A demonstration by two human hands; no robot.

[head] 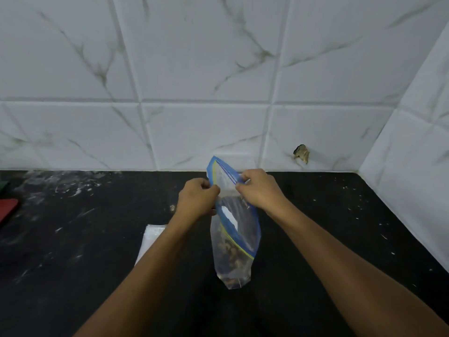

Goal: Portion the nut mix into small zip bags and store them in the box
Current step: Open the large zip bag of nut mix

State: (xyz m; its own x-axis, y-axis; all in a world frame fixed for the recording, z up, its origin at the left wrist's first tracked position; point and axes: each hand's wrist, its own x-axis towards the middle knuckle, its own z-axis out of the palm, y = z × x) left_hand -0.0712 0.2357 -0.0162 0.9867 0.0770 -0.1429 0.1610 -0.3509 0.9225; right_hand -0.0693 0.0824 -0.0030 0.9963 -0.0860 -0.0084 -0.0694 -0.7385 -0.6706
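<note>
At the centre of the frame we hold the zip bag [234, 237] upright over the black counter [315, 227], its base low in the frame and its mouth rising toward the white tiled wall [194, 69]. Our left hand [197, 199] pinches the near-left lip of the mouth, fingers curled tight on the plastic; our right hand [261, 190] pinches the opposite lip just across from it. The two grips sit almost level, close together, with the blue zip strip [239, 229] running between and below them on a slant from upper left to lower right. The nut mix [229, 251] lies well below both grips, settled in the lower half of the bag (so the weight hangs straight down from the mouth). We judge the next move turns on that strip's long axis. A pale flat packet [151, 235], perhaps spare bags, lies left of our left forearm. The box is not in view.
</note>
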